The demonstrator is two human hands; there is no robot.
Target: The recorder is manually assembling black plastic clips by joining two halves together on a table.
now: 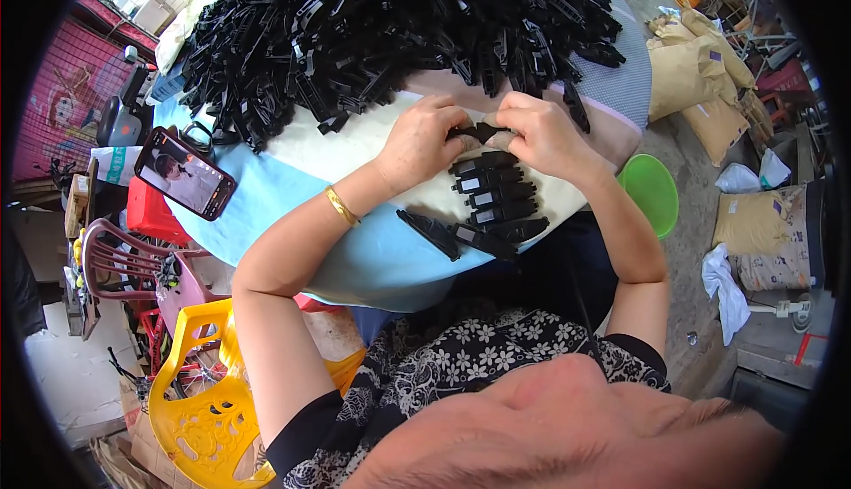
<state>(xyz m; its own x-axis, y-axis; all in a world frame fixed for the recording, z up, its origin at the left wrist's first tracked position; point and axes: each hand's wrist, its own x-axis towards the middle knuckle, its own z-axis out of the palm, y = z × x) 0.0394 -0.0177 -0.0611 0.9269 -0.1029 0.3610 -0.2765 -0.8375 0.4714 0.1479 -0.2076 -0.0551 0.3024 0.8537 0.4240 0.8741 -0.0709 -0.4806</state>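
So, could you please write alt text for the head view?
A person's left hand and right hand hold a small black part over a cloth-covered table, just beyond a row of similar parts. A large heap of black pieces covers the far side; a lit phone is at the left.

One left hand (425, 140) and one right hand (542, 134) are seen near the centre of the frame, with at least one black plastic part (484, 132) held between them. One black heap (355, 32), its pieces too crowded to be counted, is seen at the top. One phone (186, 172) and one gold bracelet (340, 206) are counted left of centre, one yellow chair (199, 427) at lower left, one green basin (654, 196) right of centre.
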